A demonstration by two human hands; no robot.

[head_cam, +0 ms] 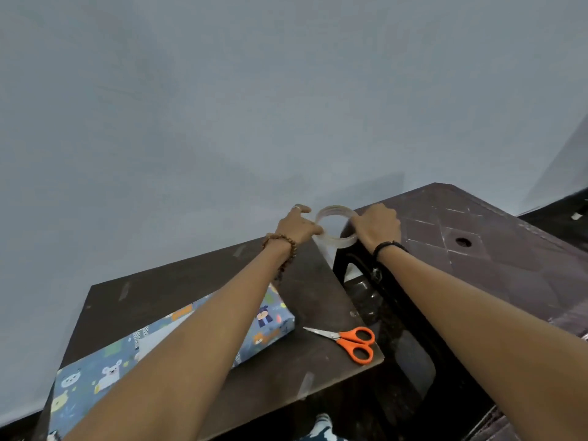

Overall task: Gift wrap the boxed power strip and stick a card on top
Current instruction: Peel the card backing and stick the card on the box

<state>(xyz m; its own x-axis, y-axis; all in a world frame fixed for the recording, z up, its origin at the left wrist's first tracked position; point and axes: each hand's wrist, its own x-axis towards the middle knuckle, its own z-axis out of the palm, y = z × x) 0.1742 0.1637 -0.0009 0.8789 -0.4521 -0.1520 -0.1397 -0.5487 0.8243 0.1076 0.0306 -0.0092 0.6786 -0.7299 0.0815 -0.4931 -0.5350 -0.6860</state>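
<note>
I hold the roll of clear tape (336, 226) up between my two hands, out past the far edge of the dark table (197, 281). My left hand (297, 225) pinches the roll's left rim with thumb and fingers curled against it; my right hand (377, 229) wraps over the right rim, fingers closed round it. The ring's open middle faces roughly toward me, so I see the grey wall (222, 106) through it.

Below my left forearm lies the wrapped box (95, 377), covered in blue paper with cartoon animals. Its long axis runs from near my left elbow, at the near left corner of the table, up and away toward the right, its far end just under my left wrist side. The orange-handled scissors (346, 340) lie beneath the gap between my forearms, blades pointing left toward the box end, near it but not touching. Under my right hand stands a brown plastic table (493, 249).
</note>
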